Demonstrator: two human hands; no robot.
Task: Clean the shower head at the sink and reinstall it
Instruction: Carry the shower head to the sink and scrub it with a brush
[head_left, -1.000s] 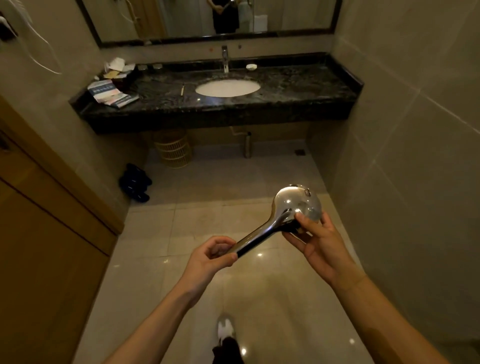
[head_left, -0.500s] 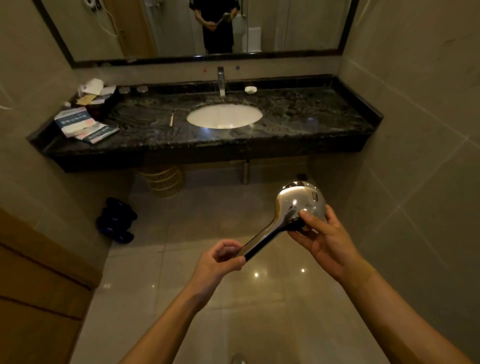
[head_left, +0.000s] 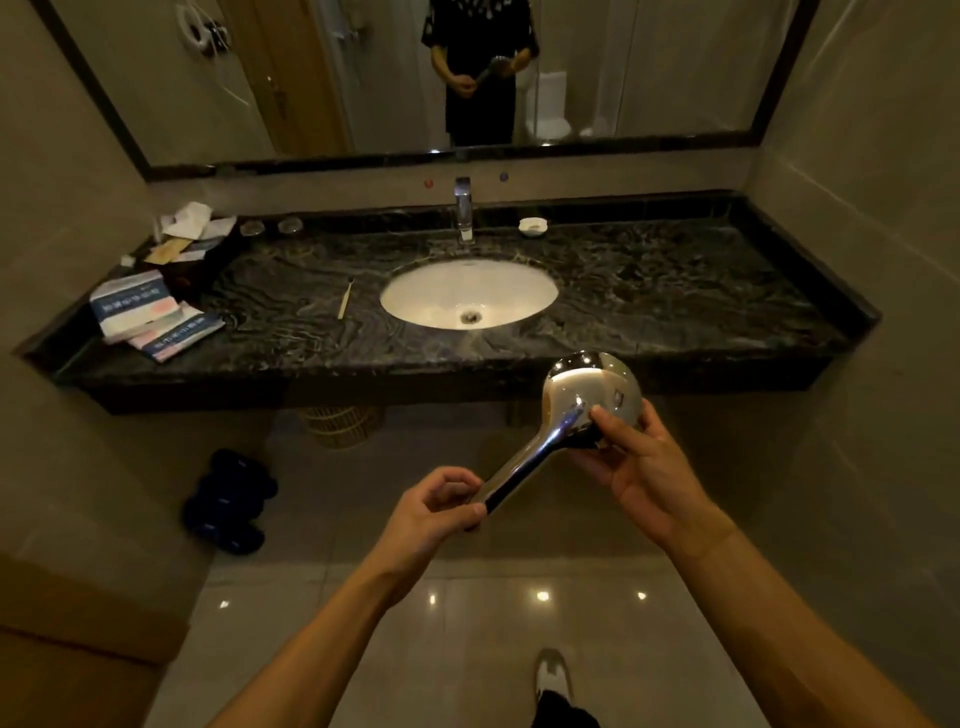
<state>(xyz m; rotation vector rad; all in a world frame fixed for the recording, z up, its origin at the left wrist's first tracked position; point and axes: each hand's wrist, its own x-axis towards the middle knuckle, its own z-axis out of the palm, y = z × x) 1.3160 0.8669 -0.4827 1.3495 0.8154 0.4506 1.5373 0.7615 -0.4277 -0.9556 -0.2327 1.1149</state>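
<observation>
now both hands, left (head_left: 431, 512) and right (head_left: 636, 460), gripping chrome shower head (head_left: 589, 397) before sink (head_left: 469, 293)

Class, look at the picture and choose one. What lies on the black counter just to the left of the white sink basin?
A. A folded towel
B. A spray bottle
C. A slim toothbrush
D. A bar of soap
C: a slim, pale toothbrush lies on the dark counter just left of the sink basin; no towel, soap bar or spray bottle lies there.
</observation>
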